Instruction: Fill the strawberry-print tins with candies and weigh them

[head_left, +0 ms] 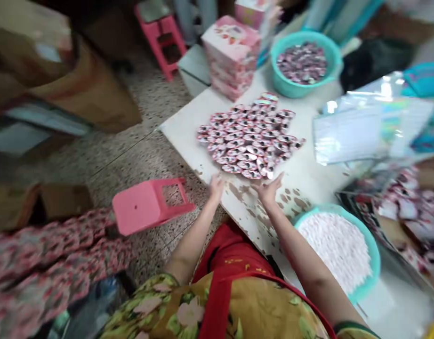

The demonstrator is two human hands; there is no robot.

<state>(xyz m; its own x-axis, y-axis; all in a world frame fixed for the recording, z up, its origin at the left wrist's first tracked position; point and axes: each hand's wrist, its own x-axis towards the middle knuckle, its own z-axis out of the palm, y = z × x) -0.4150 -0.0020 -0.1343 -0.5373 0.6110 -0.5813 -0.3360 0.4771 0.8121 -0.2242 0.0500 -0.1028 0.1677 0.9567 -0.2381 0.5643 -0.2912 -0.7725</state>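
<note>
A wide cluster of small oval pink-and-white pieces with dark centres (245, 136) lies spread on the white table (181, 117). At the table's front edge, just left of the cluster's near side, is my left hand (217, 186); its fingers are too blurred to make out. My right hand (269, 189) rests close to the near end of the cluster, fingers apart, with nothing seen in it. Between and beside my hands the tabletop shows worn brown patches (261, 207).
A teal basin of white pieces (335, 249) stands right of my right arm. Farther back are a teal basin of dark pinkish pieces (301, 63) and stacked pink boxes (231, 56). Clear plastic packets (365, 127) lie to the right. A pink stool (139, 207) is at left.
</note>
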